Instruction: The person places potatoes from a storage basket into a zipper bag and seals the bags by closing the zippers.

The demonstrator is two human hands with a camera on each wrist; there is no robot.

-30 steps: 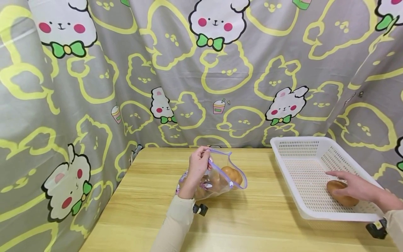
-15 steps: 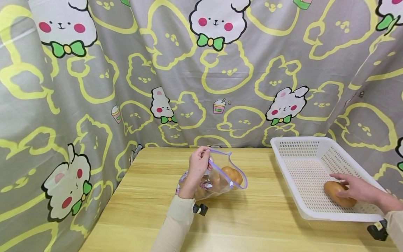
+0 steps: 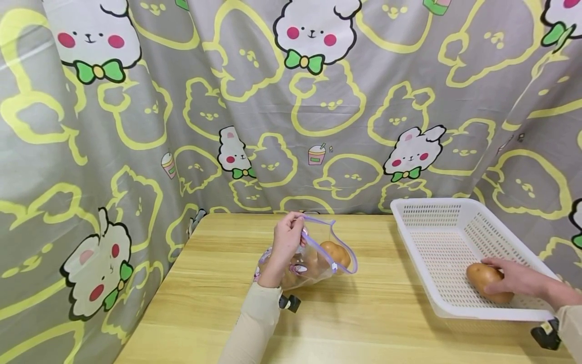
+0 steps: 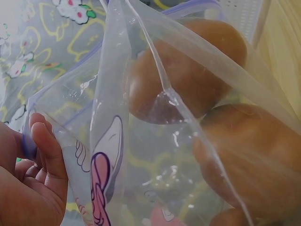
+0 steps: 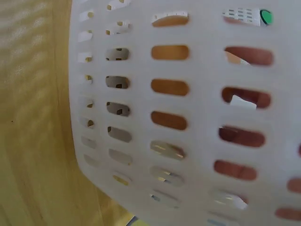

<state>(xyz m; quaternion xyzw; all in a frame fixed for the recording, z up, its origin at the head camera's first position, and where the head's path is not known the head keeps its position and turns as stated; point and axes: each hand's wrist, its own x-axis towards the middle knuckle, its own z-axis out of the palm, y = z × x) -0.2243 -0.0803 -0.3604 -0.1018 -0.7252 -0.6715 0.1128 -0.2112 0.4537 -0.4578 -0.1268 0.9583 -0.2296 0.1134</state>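
Observation:
My left hand (image 3: 287, 236) pinches the purple-edged rim of a clear zip bag (image 3: 313, 270) with printed pictures, lying on its side on the table. Its mouth gapes toward the right, and a brown potato (image 3: 335, 254) shows just inside. Through the plastic in the left wrist view there are several potatoes (image 4: 188, 70). My right hand (image 3: 516, 278) reaches into the white basket (image 3: 411, 253) and grips a potato (image 3: 483, 278) near its front end, thumb on the near side, fingers on the far side. In the right wrist view the slotted basket wall (image 5: 202, 113) covers most of that hand and potato.
The wooden table (image 3: 364, 313) carries both bag and basket, with a stretch of tabletop between them. A grey patterned curtain (image 3: 282, 111) hangs right behind the table's back edge and along the left side.
In the basket, my right hand has shifted and turned the potato slightly, and its fingers have come down around it. My left hand and the bag have stayed where they were.

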